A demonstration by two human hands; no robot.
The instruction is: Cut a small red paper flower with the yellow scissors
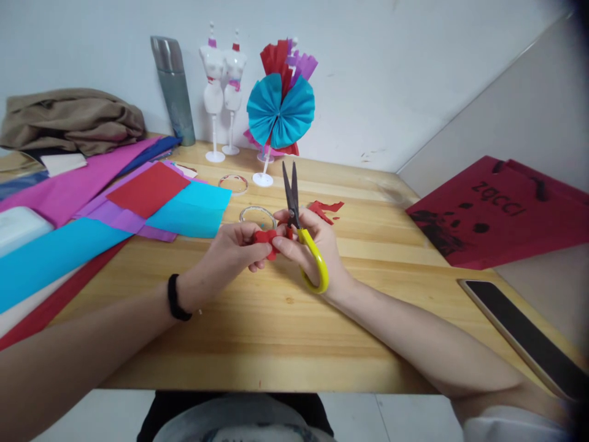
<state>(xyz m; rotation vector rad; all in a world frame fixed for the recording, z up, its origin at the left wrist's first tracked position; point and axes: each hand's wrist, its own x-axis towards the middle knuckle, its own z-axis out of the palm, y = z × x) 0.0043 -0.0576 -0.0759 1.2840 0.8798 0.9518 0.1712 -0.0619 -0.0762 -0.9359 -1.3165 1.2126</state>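
Between both hands, above the middle of the table, is a small red paper flower shape (265,240) with rounded lobes. My left hand (242,242), a black band on its wrist, pinches it from the left. My right hand (319,236) touches its right side with thumb and fingertips. Hooked on that same hand is a pair of scissors (315,261) with yellow handles; their dark blades point up and stand slightly apart. Red paper scraps (326,210) lie just behind my right hand. Two rolls of tape lie behind the fingers, the nearer tape roll (257,215) partly hidden.
Coloured paper sheets (191,209) cover the left side. At the back stand a grey-green bottle (173,92), two white mannequins (213,92) and a third bearing a blue pleated paper fan (280,112). A red bag (497,215) and a dark phone (524,334) are at the right.
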